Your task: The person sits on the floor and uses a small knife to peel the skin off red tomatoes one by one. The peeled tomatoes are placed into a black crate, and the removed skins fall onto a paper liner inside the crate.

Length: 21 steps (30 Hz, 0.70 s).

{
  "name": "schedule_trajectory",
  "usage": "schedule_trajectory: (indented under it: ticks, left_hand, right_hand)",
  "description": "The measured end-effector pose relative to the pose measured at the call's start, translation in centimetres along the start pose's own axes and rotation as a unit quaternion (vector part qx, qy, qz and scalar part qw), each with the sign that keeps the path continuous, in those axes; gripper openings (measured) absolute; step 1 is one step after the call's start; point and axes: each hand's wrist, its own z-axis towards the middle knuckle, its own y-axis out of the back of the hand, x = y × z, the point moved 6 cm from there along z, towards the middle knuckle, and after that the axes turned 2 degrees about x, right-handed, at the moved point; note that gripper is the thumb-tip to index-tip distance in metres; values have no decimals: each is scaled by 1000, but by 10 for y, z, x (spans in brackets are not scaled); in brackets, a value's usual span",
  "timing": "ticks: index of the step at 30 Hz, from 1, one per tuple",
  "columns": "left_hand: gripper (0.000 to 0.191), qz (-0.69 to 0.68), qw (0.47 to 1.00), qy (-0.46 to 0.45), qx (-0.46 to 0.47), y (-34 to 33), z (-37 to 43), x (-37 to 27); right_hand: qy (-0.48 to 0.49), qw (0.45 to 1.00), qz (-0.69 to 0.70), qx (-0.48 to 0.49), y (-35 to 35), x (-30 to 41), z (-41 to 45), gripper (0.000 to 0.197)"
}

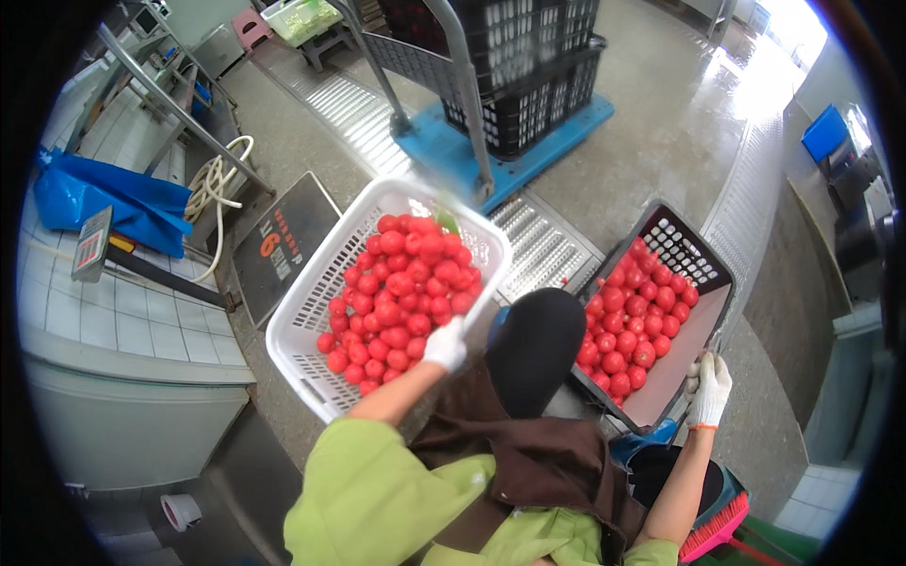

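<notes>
A white plastic basket with slotted walls stands before me on the left, holding many round red fruits, tomato-like in look. My left hand, in a white glove, lies over the basket's near right rim beside the fruits; its fingertips are hidden, so its grip cannot be told. On the right is a dark plastic crate, tilted, with more red fruits gathered toward its left side. My gloved right hand grips the rim of its right wall. My knee sits between the two containers.
A blue platform trolley with stacked black crates stands ahead. Left of the basket is a floor scale, near a coiled hose and a metal rail. A pink broom lies by my right side. Metal drain grating crosses the floor.
</notes>
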Motion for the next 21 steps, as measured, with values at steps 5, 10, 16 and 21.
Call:
schedule_trajectory:
  ticks: [5,10,16,21]
  left_hand:
    - [23,-10,991,-70,111,-13,-59,1]
    - [18,44,989,-131,48,4,-25,-28]
    - [16,30,998,-28,46,21,62,-52]
    - [30,313,938,-128,73,63,144,-147]
  right_hand:
    - [-67,996,-54,-25,-20,-16,15,24]
    - [-29,998,-36,30,-60,17,25,22]
    - [-38,997,16,70,-53,65,3,26]
    - [-37,997,64,21,0,58,7,25]
